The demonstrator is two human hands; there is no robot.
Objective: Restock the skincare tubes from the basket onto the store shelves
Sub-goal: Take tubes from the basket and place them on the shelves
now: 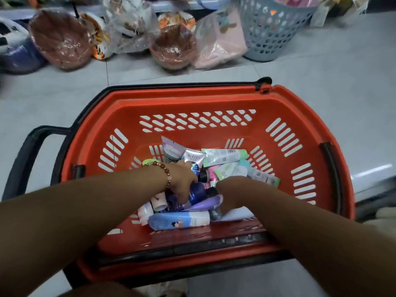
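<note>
An orange shopping basket with black handles sits on the tiled floor below me. Several skincare tubes lie piled in its bottom, among them a pale blue tube, a mint green tube and a silver tube. My left hand, with a bead bracelet at the wrist, reaches into the pile and its fingers curl over a dark blue tube. My right hand is down among the tubes beside a lilac tube; its fingers are hidden and I cannot tell whether they hold anything.
Wrapped brown bowls and bagged goods line the floor at the back. A grey perforated laundry basket stands at the back right. A pale shelf edge shows at the right.
</note>
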